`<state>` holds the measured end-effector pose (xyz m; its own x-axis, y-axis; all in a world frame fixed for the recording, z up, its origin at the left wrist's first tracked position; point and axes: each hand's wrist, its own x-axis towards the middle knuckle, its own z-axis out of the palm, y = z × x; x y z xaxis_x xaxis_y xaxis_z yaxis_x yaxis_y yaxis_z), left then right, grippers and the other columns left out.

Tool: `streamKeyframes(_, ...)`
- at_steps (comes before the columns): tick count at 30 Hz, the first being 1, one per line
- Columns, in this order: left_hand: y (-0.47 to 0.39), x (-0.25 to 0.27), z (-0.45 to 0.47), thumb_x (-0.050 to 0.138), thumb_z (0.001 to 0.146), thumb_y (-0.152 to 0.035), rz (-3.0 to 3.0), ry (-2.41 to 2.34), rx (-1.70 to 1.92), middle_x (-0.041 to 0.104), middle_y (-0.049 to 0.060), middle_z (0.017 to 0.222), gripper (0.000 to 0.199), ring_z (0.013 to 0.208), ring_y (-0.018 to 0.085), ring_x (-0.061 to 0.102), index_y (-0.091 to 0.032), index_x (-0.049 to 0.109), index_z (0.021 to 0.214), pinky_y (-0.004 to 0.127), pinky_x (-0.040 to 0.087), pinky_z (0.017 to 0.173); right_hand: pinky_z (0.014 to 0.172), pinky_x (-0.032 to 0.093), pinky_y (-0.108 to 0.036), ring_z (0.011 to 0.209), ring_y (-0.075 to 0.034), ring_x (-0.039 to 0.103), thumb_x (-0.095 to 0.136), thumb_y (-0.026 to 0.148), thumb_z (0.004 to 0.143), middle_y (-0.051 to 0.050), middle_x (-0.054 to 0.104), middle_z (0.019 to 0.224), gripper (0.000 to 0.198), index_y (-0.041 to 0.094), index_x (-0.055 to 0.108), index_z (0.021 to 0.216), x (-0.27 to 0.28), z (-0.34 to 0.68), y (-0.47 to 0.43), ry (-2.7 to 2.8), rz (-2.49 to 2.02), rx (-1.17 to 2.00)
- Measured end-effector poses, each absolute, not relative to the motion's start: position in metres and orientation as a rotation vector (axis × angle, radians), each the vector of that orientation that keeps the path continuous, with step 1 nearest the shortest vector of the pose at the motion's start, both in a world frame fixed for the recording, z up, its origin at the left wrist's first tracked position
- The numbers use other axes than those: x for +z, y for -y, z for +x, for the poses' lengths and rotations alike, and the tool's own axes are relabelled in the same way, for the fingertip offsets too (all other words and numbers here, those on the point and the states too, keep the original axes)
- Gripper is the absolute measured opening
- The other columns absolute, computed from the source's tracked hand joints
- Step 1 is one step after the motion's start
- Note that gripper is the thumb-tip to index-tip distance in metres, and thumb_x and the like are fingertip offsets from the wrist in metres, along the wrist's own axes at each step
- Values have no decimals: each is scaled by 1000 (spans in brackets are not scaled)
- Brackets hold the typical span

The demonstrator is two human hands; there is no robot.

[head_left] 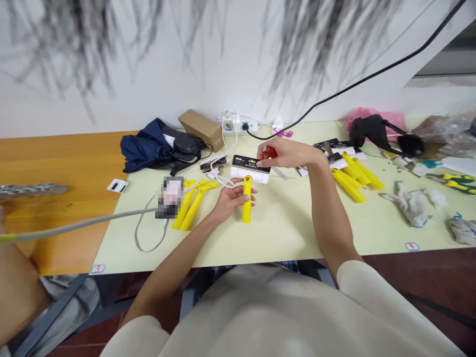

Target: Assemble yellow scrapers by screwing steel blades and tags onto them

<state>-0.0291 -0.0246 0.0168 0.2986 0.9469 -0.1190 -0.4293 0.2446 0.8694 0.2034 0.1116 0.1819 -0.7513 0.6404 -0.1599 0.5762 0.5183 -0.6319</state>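
My left hand (229,200) grips a yellow tool handle (247,204) that lies upright on the pale green table (282,233). At the handle's far end sits a black and white packaging card (250,168). My right hand (284,154) hovers just beyond the card, pinching a small red object (269,151). Two yellow scrapers (191,202) lie left of my left hand. Several more yellow scrapers with cards (353,176) lie to the right of my right forearm.
At the back stand a dark blue folded umbrella (147,146), a brown cardboard box (201,129) and a white power strip (238,123) with a black cable. White gloves (411,204) and pliers (451,181) lie at right. An orange-brown table (55,173) adjoins at left.
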Motion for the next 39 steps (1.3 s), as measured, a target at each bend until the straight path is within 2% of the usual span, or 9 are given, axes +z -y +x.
streamKeyframes(9, 30, 5, -28, 100, 79, -32, 913, -717, 1058, 83, 10, 117, 70, 91, 24, 81, -25, 55, 133, 44, 69, 86, 69, 41, -33, 73, -17, 57, 76, 39, 94, -3, 71, 85, 21, 18, 77, 99, 196, 206, -99, 2598, -1012, 1050)
streamKeyframes(14, 29, 9, -29, 102, 77, -32, 897, -722, 1045, 83, 9, 114, 68, 91, 24, 81, -23, 58, 129, 45, 70, 88, 69, 41, -33, 73, -18, 56, 74, 37, 95, -3, 69, 84, 18, 19, 75, 97, 197, 206, -97, 2618, -1021, 1002)
streamKeyframes(19, 32, 19, -33, 93, 86, -35, 809, -693, 952, 82, 14, 118, 55, 93, 26, 81, -20, 67, 132, 44, 71, 84, 67, 39, -31, 69, -15, 51, 74, 26, 92, 1, 64, 78, 15, 19, 71, 105, 196, 200, -92, 2572, -907, 980)
streamKeyframes(21, 34, 23, -35, 89, 89, -36, 752, -653, 895, 81, 16, 120, 54, 93, 26, 80, -18, 70, 136, 42, 71, 80, 63, 36, -31, 65, -14, 47, 70, 32, 98, 2, 63, 73, 13, 19, 71, 97, 197, 197, -89, 2561, -865, 1051)
streamKeyframes(25, 34, 29, -39, 82, 91, -37, 633, -585, 836, 79, 14, 111, 58, 80, 21, 75, -16, 71, 143, 33, 66, 65, 55, 29, -32, 58, -12, 37, 62, 56, 107, 1, 61, 66, 52, 20, 57, 71, 201, 194, -83, 2523, -886, 1169)
streamKeyframes(28, 33, 30, -42, 79, 89, -40, 600, -568, 806, 77, 14, 103, 63, 64, 16, 66, -12, 71, 145, 26, 54, 48, 55, 26, -32, 58, -11, 34, 65, 64, 105, 3, 56, 62, 58, 21, 52, 69, 202, 194, -83, 2509, -922, 1134)
streamKeyframes(31, 32, 29, -43, 80, 87, -43, 611, -553, 780, 76, 14, 100, 67, 57, 14, 61, -12, 70, 146, 24, 47, 42, 57, 27, -33, 59, -12, 37, 66, 66, 105, 2, 58, 63, 58, 21, 52, 71, 201, 193, -84, 2516, -933, 1138)
streamKeyframes(36, 36, 28, -36, 89, 87, -38, 759, -665, 887, 76, 9, 102, 58, 75, 19, 73, -20, 69, 139, 31, 65, 63, 60, 25, -33, 62, -12, 33, 68, 65, 105, 5, 46, 63, 59, 21, 50, 70, 198, 198, -86, 2552, -951, 1006)
streamKeyframes(39, 41, 27, -26, 94, 85, -34, 926, -774, 1029, 78, 7, 104, 58, 83, 21, 76, -24, 66, 134, 37, 70, 72, 62, 27, -33, 63, -12, 38, 80, 48, 98, 4, 50, 66, 44, 19, 59, 74, 199, 210, -82, 2618, -979, 914)
